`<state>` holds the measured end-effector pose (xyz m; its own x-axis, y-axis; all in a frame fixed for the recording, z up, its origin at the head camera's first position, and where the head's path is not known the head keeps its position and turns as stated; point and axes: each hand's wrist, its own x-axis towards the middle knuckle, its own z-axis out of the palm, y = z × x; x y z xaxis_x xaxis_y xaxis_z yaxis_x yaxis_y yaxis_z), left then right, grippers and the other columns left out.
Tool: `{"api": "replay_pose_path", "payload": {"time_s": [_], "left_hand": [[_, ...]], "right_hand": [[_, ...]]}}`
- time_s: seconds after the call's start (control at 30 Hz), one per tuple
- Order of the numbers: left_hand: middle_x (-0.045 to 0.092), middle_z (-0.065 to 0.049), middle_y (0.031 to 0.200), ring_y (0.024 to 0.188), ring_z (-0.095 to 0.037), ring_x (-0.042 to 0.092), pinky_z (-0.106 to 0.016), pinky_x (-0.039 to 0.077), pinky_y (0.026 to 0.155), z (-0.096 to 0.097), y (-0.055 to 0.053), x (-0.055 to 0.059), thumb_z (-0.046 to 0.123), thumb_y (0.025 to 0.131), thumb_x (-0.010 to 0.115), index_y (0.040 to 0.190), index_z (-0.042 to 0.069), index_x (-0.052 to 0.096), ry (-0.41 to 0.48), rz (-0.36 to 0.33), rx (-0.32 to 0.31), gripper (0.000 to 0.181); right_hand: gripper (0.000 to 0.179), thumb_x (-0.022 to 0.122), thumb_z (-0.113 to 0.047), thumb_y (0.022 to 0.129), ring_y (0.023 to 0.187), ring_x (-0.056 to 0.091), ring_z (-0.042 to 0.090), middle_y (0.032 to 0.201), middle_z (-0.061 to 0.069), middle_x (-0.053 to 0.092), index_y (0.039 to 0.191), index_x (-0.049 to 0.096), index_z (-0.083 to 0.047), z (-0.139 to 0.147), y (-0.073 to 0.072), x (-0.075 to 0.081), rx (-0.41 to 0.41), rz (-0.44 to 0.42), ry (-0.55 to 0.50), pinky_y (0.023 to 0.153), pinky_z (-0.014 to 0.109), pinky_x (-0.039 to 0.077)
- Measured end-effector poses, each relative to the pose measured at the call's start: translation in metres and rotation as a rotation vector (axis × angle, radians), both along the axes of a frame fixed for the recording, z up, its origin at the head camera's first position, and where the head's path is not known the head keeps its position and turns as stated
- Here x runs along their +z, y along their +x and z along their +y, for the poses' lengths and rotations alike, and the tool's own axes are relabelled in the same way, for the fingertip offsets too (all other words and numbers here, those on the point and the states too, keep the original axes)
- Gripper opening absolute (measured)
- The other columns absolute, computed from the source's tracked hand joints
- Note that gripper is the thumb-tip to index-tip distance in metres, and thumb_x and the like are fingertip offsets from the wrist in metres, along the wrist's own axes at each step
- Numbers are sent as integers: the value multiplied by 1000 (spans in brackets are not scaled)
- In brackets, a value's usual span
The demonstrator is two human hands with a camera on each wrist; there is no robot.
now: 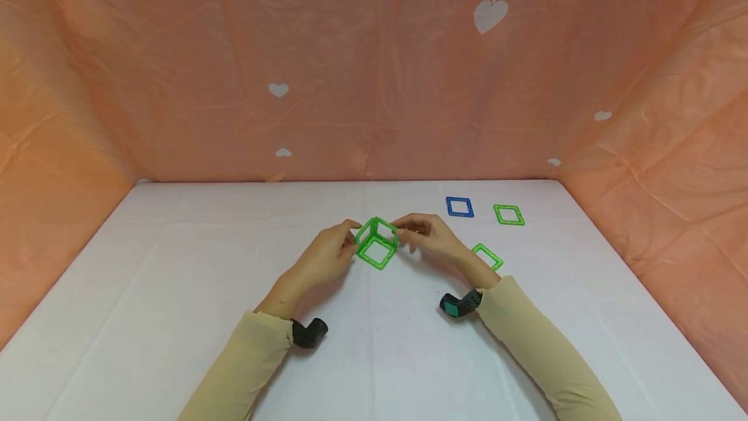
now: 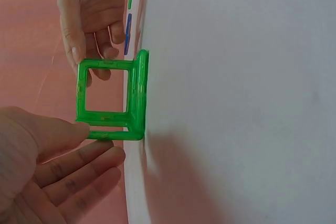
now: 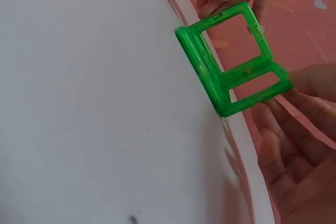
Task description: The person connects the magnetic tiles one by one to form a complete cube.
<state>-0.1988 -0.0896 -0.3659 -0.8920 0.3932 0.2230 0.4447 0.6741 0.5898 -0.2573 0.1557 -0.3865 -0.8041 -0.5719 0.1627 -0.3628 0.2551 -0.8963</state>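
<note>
Three green square magnetic tile frames (image 1: 374,232) are joined at a corner, one lying flat at the bottom and two standing up behind it. My left hand (image 1: 327,253) pinches the left upright frame near its outer edge. On the other side, my right hand (image 1: 431,236) pinches the right upright frame between thumb and fingers. In the left wrist view the joined tiles (image 2: 105,115) show between both hands, thumb on the near edge. The right wrist view has the same tiles (image 3: 247,70) from the opposite side.
A blue square tile (image 1: 461,214) and a green square tile (image 1: 511,223) lie at the back right of the white table (image 1: 374,356). Another green tile (image 1: 492,254) is partly hidden behind my right wrist. Orange cloth (image 1: 374,83) with hearts hangs around the table.
</note>
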Motion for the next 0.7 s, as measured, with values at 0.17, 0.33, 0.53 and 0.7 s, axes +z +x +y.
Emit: {"api": "replay_pose_path", "payload": {"time_s": [0.17,0.33,0.53,0.7], "left_hand": [[67,-12,92,86,-23,65,-37,53,77,2,2,1,-2,89,57,127,-3,51,-4,-34,-12,38],[67,-11,92,83,-20,64,-35,52,75,3,2,0,-4,87,58,131,-3,48,-4,-40,-26,45],[66,-9,87,78,-18,61,-34,51,73,2,1,0,-6,84,58,136,-4,42,-18,-21,-41,55],[66,-9,87,75,-15,59,-32,51,72,3,1,0,-4,85,63,142,-3,37,-15,-42,-41,62]], "right_hand": [[27,56,-8,96,71,59,34,92,29,65,119,62,6,-1,-1,-1,-19,-21,-2,56,28,49],[26,55,-8,96,72,61,25,91,24,67,117,63,5,-3,-1,0,-35,0,15,58,28,50],[26,54,-8,97,79,64,25,98,25,67,117,62,6,-4,-1,-1,-35,16,11,66,29,53],[27,53,-4,96,83,66,27,105,28,65,118,59,10,-5,-1,-3,-19,6,-12,67,29,53]]}}
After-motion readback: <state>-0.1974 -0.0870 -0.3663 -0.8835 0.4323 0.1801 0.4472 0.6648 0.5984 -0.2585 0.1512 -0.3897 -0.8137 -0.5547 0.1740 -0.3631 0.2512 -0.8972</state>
